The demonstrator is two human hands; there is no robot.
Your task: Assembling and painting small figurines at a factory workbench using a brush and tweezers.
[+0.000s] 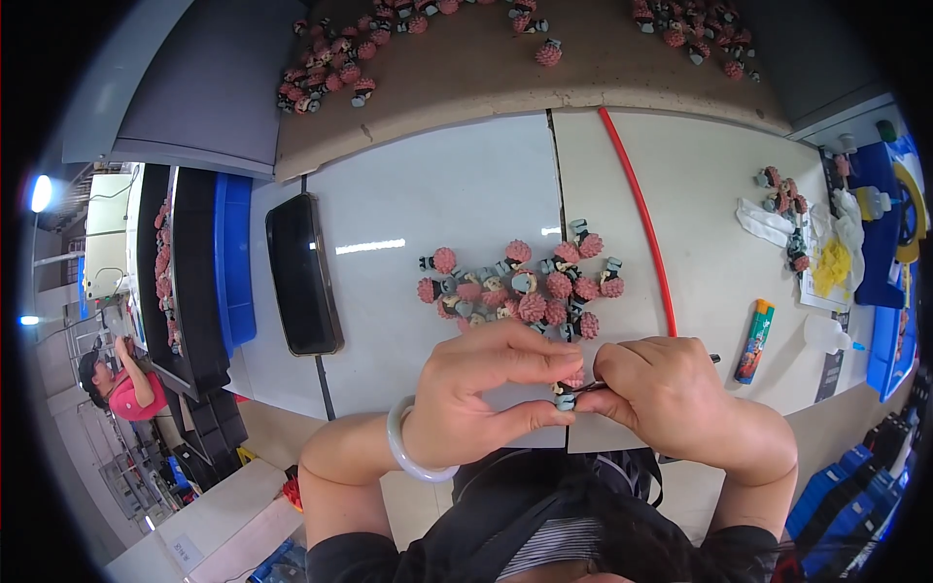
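Observation:
My left hand [486, 389], with a pale bangle at the wrist, pinches a small figurine [564, 396] with a pink knobbly head between thumb and fingertips. Close against it, my right hand [661, 389] is closed round a thin dark tool [590, 387]. Its tip reaches the figurine, and a dark end sticks out behind the hand; its exact kind is hidden by my fingers. Just beyond both hands lies a loose cluster of similar pink-headed figurines [532, 307] on the white tabletop [437, 185].
A black phone [303, 277] lies at left, beside blue and black trays [233, 262]. A red rod [637, 194] crosses the right side. Further right are a lighter [754, 340], a white bottle [826, 334] and yellow material [833, 267]. More figurines fill the brown shelf [466, 68]. A person [136, 389] sits far left.

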